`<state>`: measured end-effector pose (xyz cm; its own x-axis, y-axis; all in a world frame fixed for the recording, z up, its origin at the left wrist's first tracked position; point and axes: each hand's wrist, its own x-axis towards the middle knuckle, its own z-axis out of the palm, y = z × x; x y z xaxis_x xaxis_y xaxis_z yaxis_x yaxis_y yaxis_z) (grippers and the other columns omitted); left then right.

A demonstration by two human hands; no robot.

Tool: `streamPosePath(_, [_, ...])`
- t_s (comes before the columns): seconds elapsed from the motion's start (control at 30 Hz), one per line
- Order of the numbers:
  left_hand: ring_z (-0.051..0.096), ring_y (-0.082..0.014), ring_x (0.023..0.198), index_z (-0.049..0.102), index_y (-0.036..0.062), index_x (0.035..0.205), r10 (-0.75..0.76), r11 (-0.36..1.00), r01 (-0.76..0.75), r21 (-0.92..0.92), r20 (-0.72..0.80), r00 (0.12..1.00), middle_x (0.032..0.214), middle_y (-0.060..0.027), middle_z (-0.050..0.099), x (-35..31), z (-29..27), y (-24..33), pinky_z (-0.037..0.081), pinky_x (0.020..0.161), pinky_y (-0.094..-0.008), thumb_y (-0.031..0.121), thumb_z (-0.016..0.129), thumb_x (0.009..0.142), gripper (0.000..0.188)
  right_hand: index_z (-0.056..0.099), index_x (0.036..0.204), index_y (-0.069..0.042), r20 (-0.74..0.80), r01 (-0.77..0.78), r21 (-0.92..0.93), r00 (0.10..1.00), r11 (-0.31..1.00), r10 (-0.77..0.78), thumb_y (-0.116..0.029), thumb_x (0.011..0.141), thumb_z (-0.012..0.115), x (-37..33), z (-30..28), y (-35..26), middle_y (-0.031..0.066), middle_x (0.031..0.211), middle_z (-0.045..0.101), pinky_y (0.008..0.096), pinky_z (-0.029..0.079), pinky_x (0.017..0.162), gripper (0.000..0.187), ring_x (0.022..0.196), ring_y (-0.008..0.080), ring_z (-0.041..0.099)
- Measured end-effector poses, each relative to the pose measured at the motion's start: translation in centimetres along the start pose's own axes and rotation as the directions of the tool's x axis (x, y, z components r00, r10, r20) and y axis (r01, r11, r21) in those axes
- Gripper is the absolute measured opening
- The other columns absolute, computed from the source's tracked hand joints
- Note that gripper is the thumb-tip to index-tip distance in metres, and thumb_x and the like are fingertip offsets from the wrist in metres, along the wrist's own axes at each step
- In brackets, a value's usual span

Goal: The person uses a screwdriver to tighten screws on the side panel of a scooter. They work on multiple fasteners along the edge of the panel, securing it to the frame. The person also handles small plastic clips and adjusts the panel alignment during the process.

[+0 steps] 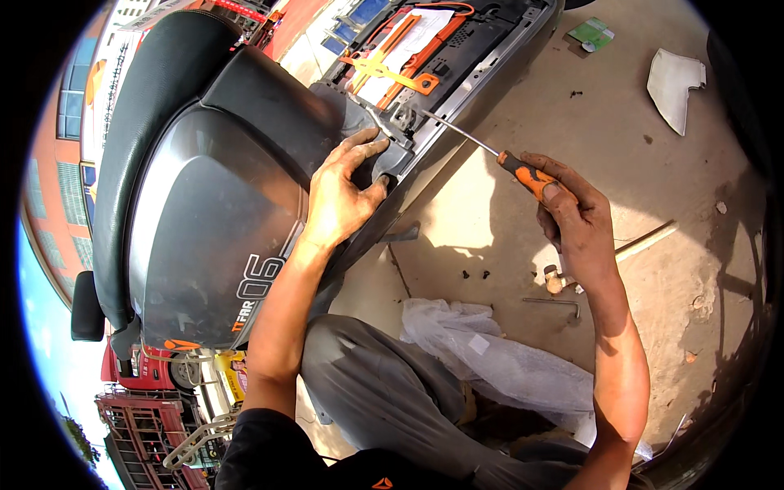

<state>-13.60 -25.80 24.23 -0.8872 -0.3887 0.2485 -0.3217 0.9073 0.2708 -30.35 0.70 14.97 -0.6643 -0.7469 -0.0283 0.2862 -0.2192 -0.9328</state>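
Head view: left hand [343, 196] presses scooter panel [212, 220]; right hand [576, 216] grips screwdriver [523, 173].

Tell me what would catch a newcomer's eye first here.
The right hand grips an orange-handled screwdriver, its tip at the edge of a dark grey scooter body panel filling the left. The left hand presses on that panel's edge. Crumpled clear plastic lies on the concrete floor below.

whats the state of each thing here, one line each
left hand: flat on the scooter panel, pressing its edge
right hand: closed round the screwdriver handle
screwdriver: held, tip at the bracket on the scooter
scooter panel: dark, on the scooter, edge under the left hand
plastic bag: crumpled on the ground
hex key: lying loose on the ground
screws: loose on the ground
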Motion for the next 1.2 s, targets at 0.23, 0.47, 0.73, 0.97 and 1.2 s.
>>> streamPosePath(0.23, [0.061,-0.034,0.134,0.07,0.0029,0.13,0.066,0.993,-0.066,0.099,0.01,0.998,0.144,-0.0153,0.064,0.0,0.4,0.0,0.047,0.113,-0.0418,-0.001,0.07,0.077,0.053,0.058,0.143,0.003,0.163,-0.124,0.19,0.982,0.974,0.094,-0.016,0.097,0.053,0.2,-1.8,3.6,0.0091,0.087,0.07,0.0294,0.052,0.069,0.051,0.075,0.0149,0.064])
streamPosePath(0.47, [0.057,-0.0349,0.139,0.069,0.004,0.135,0.046,0.986,-0.06,0.157,0.091,0.995,0.148,-0.0161,0.061,0.3,-0.2,0.3,0.045,0.116,-0.043,-0.002,0.071,0.079,0.056,0.063,0.137,0.001,0.157,-0.175,0.187,0.977,0.967,0.146,-0.006,0.095,0.055,1.9,-1.5,5.4,0.0073,0.093,0.072,0.0307,0.054,0.079,0.044,0.081,0.0129,0.064])
streamPosePath(0.73, [0.045,-0.0311,0.149,0.057,0.0004,0.146,-0.05,0.993,0.059,-0.103,0.088,0.995,0.159,-0.0193,0.049,-1.4,-2.5,1.3,0.034,0.124,-0.0426,0.004,0.076,0.085,0.065,0.066,0.131,-0.001,0.208,-0.208,0.112,0.961,0.972,0.182,-0.005,0.092,0.06,1.5,-1.9,6.7,0.0033,0.097,0.07,0.0262,0.053,0.084,0.04,0.09,0.0102,0.063])
streamPosePath(0.97, [0.067,-0.0231,0.121,0.061,-0.0055,0.134,-0.26,0.932,0.208,-0.296,-0.148,0.954,0.126,-0.0158,0.07,-11.0,-6.3,3.5,0.052,0.106,-0.0372,0.001,0.074,0.097,0.039,0.067,0.107,-0.001,0.23,-0.226,-0.162,0.938,0.96,0.26,-0.021,0.095,0.072,-0.3,-2.7,10.3,-0.0033,0.081,0.047,0.0277,0.038,0.066,0.023,0.073,0.0093,0.041])
streamPosePath(1.2, [0.069,-0.0117,0.088,0.067,-0.0002,0.119,-0.509,0.837,0.5,-0.221,0.017,0.86,0.1,-0.0046,0.072,-14.2,-6.4,2.2,0.054,0.076,-0.0253,0.0,0.072,0.097,0.022,0.068,0.11,0.001,0.328,-0.228,-0.28,0.89,0.933,0.316,0.0,0.084,0.058,-2.9,-2.8,12.9,0.0073,0.083,0.056,0.031,0.046,0.072,0.028,0.074,0.0152,0.05])
